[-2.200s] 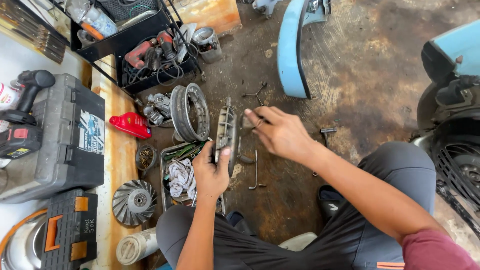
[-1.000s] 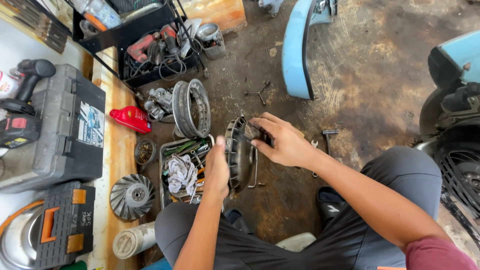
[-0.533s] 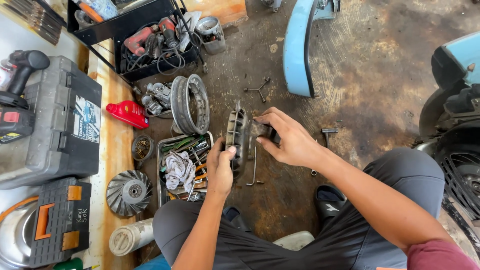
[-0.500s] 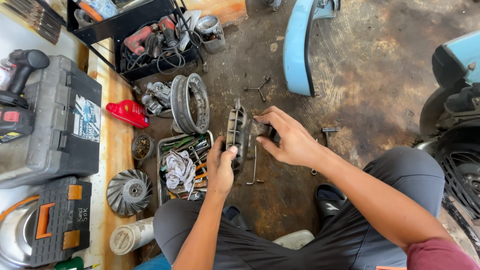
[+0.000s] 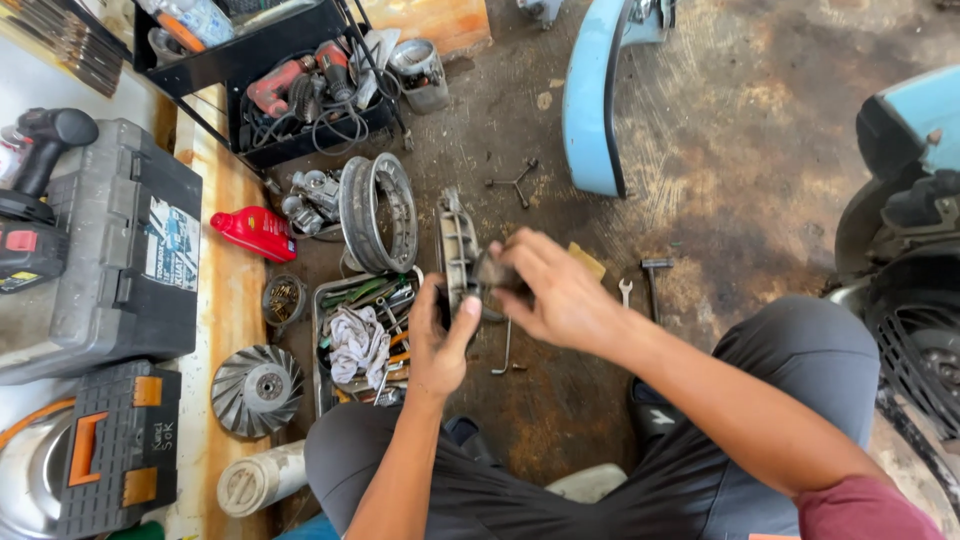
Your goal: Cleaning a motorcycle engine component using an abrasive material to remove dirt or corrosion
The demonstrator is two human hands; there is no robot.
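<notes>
Left hand [image 5: 437,345] grips the round metal drive plate [image 5: 458,262] upright on edge, just right of the parts tray [image 5: 322,345]. Right hand [image 5: 560,290] pinches a dark part [image 5: 495,272] against its face, seemingly mid-fitting; seating it squarely looks next.

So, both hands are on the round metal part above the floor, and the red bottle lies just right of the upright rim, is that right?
Not quite: the head view shows the red bottle left of the rim, not right. Both the left hand and right hand do hold the metal part.

Dull grey metal plate [image 5: 458,250], glossy red plastic bottle [image 5: 254,232], rough stained concrete floor [image 5: 740,160].
</notes>
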